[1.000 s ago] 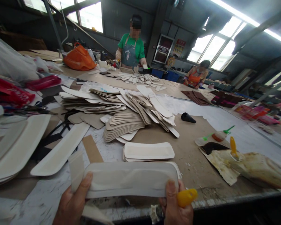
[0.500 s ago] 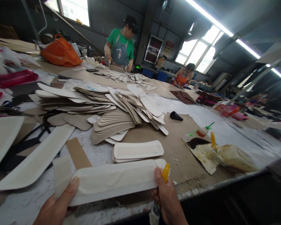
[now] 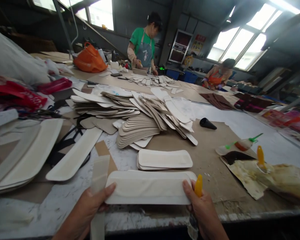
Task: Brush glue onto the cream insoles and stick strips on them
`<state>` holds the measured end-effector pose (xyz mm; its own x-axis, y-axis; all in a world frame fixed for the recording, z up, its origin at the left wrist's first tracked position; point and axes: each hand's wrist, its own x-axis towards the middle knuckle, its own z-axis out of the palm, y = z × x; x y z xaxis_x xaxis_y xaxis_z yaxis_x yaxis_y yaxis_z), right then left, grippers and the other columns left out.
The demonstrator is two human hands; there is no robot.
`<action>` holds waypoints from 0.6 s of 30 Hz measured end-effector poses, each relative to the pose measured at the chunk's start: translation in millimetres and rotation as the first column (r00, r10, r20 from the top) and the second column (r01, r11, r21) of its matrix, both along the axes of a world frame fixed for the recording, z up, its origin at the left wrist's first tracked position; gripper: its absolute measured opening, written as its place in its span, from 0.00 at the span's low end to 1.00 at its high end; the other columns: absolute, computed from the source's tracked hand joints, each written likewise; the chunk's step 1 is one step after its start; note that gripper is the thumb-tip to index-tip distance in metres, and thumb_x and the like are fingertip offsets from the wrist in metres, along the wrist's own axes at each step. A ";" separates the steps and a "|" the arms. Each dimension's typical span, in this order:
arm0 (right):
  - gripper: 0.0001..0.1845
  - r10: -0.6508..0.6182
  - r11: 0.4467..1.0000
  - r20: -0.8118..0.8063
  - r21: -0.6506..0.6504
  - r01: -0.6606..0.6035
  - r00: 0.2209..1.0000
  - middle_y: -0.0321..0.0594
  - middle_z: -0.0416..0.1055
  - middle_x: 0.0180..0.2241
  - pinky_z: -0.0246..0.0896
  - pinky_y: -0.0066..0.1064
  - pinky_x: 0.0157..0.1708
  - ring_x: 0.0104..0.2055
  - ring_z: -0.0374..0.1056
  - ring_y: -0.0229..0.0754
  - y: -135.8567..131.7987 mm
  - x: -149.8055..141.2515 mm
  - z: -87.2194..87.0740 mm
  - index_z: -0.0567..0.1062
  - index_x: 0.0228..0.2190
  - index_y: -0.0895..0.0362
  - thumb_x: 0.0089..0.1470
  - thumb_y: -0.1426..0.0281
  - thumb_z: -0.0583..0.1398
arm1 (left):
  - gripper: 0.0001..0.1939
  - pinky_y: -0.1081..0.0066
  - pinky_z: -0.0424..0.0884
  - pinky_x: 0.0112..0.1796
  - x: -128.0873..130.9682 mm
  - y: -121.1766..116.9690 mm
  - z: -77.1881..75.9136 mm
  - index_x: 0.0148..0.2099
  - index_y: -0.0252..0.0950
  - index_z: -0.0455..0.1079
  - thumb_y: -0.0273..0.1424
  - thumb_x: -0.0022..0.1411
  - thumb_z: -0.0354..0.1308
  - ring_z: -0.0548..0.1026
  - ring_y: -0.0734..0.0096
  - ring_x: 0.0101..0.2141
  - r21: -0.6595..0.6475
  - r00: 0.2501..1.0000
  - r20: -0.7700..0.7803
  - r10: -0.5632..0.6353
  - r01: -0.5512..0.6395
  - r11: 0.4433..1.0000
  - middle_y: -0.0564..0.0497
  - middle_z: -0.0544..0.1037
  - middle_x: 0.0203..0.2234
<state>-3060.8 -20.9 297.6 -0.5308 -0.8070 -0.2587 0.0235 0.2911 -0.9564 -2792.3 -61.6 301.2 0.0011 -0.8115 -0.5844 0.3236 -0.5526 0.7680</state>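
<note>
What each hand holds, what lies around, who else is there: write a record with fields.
Left hand: left end of a long white round-cornered panel, narrow pale strip
Right hand: panel's right end, yellow-handled tool
Just beyond: low stack of similar white panels
Farther: fanned pile of beige and white pieces
Right of pile: black cone
Others: person in green shirt, person in orange clothing

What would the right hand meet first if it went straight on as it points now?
Beyond the long white rounded panel it holds, the right hand would probably meet the small stack of white rounded panels; depth is unclear.
</note>
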 end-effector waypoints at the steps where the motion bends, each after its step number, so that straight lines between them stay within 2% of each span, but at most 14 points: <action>1: 0.25 0.023 1.000 0.063 0.017 -0.024 0.998 0.27 0.56 0.16 0.45 0.19 0.14 0.16 0.51 0.29 -0.7 -1.0 2.3 0.66 0.22 0.58 0.40 0.50 0.66 | 0.25 0.80 0.70 0.25 -1.9 -1.0 1.5 0.40 0.34 0.72 0.37 0.39 0.73 0.71 0.74 0.25 0.005 1.000 -0.018 0.020 -0.020 1.000 0.55 0.75 0.24; 3: 0.25 0.070 0.997 0.256 0.020 -0.078 0.964 0.26 0.55 0.15 0.44 0.19 0.14 0.15 0.48 0.27 -3.6 -3.3 8.8 0.66 0.23 0.58 0.40 0.51 0.66 | 0.24 0.83 0.65 0.18 -5.2 -4.1 4.6 0.39 0.33 0.72 0.34 0.39 0.73 0.68 0.79 0.20 0.041 0.994 -0.105 0.032 -0.028 0.999 0.55 0.74 0.21; 5: 0.24 0.105 0.993 0.413 -0.003 -0.114 0.904 0.24 0.53 0.14 0.43 0.18 0.14 0.14 0.43 0.25 -9.4 -7.7 18.2 0.65 0.23 0.58 0.40 0.53 0.68 | 0.21 0.85 0.58 0.15 -7.6 -10.6 8.4 0.36 0.31 0.72 0.32 0.39 0.74 0.61 0.85 0.15 0.085 0.980 -0.201 0.008 0.009 0.996 0.57 0.69 0.17; 7: 0.25 0.128 0.991 0.436 -0.019 -0.133 0.891 0.23 0.53 0.13 0.41 0.17 0.13 0.13 0.41 0.24 -18.8 -15.6 29.3 0.64 0.22 0.58 0.38 0.54 0.68 | 0.19 0.84 0.60 0.16 -9.9 -22.0 13.2 0.33 0.31 0.72 0.32 0.40 0.73 0.60 0.85 0.15 0.087 0.975 -0.217 -0.058 0.079 0.993 0.58 0.68 0.16; 10: 0.24 0.137 0.990 0.254 -0.001 -0.141 0.958 0.24 0.54 0.14 0.42 0.17 0.13 0.14 0.45 0.25 -39.4 -33.4 43.7 0.63 0.22 0.57 0.38 0.54 0.68 | 0.19 0.83 0.62 0.18 -16.4 -47.2 21.0 0.26 0.32 0.68 0.41 0.42 0.71 0.61 0.81 0.16 -0.065 0.980 -0.030 -0.197 0.195 0.979 0.57 0.67 0.14; 13: 0.21 0.166 0.985 -0.022 0.053 -0.165 0.986 0.25 0.53 0.14 0.44 0.19 0.14 0.15 0.47 0.28 -64.8 -54.5 47.2 0.63 0.21 0.56 0.45 0.53 0.62 | 0.20 0.83 0.60 0.19 -27.6 -74.5 22.8 0.22 0.34 0.63 0.46 0.48 0.62 0.62 0.81 0.17 -0.198 0.909 0.298 -0.292 0.359 0.912 0.58 0.66 0.13; 14: 0.20 0.199 0.979 -0.152 0.071 -0.190 0.968 0.25 0.53 0.14 0.44 0.20 0.15 0.15 0.47 0.29 -73.1 -61.4 45.2 0.63 0.20 0.56 0.48 0.54 0.59 | 0.20 0.83 0.59 0.19 -31.0 -82.4 20.6 0.21 0.34 0.63 0.45 0.51 0.59 0.62 0.81 0.17 -0.211 0.872 0.386 -0.302 0.402 0.891 0.58 0.66 0.13; 16: 0.19 0.257 0.966 -0.412 0.110 -0.232 0.874 0.27 0.54 0.13 0.44 0.23 0.17 0.15 0.49 0.31 -86.8 -74.6 37.6 0.63 0.18 0.56 0.52 0.58 0.56 | 0.18 0.84 0.56 0.20 -34.1 -95.0 11.2 0.21 0.33 0.65 0.42 0.53 0.55 0.61 0.82 0.16 -0.225 0.811 0.502 -0.300 0.457 0.860 0.59 0.65 0.12; 18: 0.17 0.238 0.971 -0.585 0.119 -0.209 0.775 0.29 0.55 0.13 0.45 0.25 0.20 0.18 0.52 0.33 -94.0 -86.3 28.4 0.63 0.15 0.56 0.51 0.64 0.57 | 0.18 0.83 0.56 0.19 -30.9 -102.8 -2.5 0.24 0.32 0.70 0.43 0.51 0.54 0.62 0.80 0.15 -0.207 0.757 0.583 -0.295 0.489 0.847 0.59 0.66 0.11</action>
<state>-3147.1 -114.8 326.0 -0.3972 -0.9177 0.0076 -0.6130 0.2592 -0.7464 -2823.2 -164.5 298.7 -0.1435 -0.9459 -0.2911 -0.3578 -0.2246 0.9064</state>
